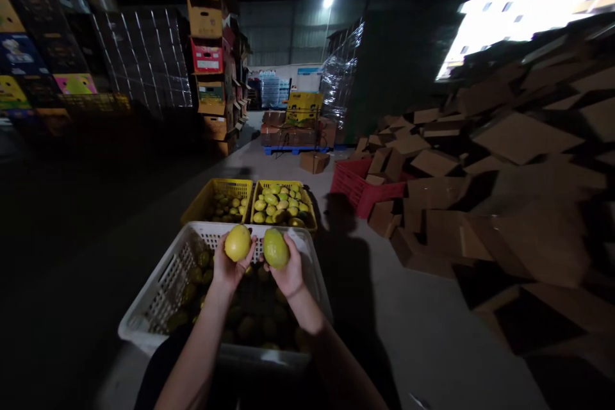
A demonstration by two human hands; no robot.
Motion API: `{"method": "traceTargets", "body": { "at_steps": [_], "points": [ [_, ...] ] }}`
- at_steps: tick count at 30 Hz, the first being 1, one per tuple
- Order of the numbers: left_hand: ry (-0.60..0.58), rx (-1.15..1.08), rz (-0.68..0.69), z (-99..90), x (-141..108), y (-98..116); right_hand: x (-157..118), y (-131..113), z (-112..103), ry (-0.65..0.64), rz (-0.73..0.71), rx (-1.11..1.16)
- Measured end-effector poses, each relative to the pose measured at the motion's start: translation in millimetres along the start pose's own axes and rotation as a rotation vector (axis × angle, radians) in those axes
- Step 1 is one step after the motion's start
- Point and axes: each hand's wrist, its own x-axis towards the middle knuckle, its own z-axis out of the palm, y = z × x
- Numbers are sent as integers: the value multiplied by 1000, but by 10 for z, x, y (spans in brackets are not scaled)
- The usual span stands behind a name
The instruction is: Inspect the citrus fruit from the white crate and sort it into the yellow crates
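My left hand (pixel 232 262) is closed around a smooth yellow mango (pixel 237 243). A greener, oval mango (pixel 276 248) rests in my right hand (pixel 289 268), with the fingers curled round its far side. Both hands are side by side over the white plastic crate (pixel 144 295), near its far rim. Inside that crate lie several darker green mangoes (pixel 195 275), deep in shadow. Just past the far rim stand two yellow crates; the right yellow crate (pixel 311 208) holds yellow-green mangoes (pixel 276 202), and the left yellow crate (pixel 202 195) is partly filled with darker ones.
A big heap of flattened cardboard boxes (pixel 523 134) spreads over the right side, beside a red crate (pixel 348 186). Ahead, a blue pallet (pixel 288 150) carries cartons. Stacked boxes (pixel 206 64) and wrapped stacks (pixel 144 57) stand at the left back.
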Motion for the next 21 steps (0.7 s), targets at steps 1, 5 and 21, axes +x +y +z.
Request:
{"method": "traceTargets", "body": {
  "at_steps": [1, 5, 21],
  "points": [
    [-2, -19, 8, -6, 9, 0, 2, 0, -4, 1, -13, 4],
    [-25, -76, 33, -4, 17, 13, 12, 0, -30, -31, -27, 3],
    [110, -186, 20, 43, 11, -7, 79, 35, -96, 35, 9, 113]
  ]
}}
